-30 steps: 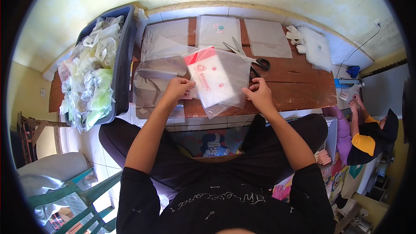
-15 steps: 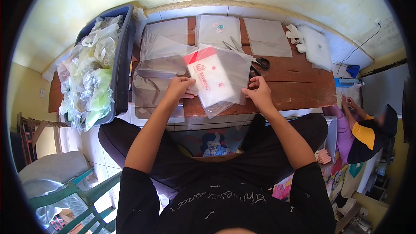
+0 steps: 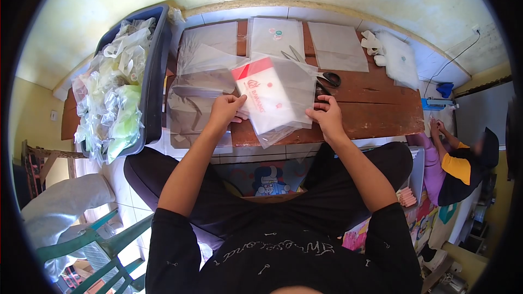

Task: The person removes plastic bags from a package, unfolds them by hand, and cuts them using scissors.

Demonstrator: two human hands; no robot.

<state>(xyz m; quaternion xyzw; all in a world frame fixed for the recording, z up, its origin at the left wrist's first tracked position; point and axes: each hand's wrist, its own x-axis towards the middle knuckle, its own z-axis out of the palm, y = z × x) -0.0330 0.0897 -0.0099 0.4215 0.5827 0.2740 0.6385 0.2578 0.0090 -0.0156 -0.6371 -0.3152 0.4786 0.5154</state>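
Observation:
In the head view, my left hand (image 3: 224, 113) pinches the left edge of a white plastic-bag pack (image 3: 264, 100) with a red band and red "BAWANG" print. The pack lies tilted above the table's front edge, with clear film around it. My right hand (image 3: 328, 118) has thumb and fingers closed on the right edge of a clear plastic bag (image 3: 302, 95) overlapping that pack. Just beyond my right hand are black-handled scissors (image 3: 328, 79), their blades partly covered by the clear plastic.
Several stacks of clear bags (image 3: 338, 46) lie along the back of the brown wooden table (image 3: 376, 111). On the left stands a dark crate (image 3: 158, 71) full of crumpled bags. A white bag bundle (image 3: 397, 57) lies at right. Another person (image 3: 463, 166) sits at far right, near a green chair-free corner.
Both hands keep nearly the same place, my right fingers shifting slightly on the bag's edge. The grey shape by the green chair at lower left has changed outline.

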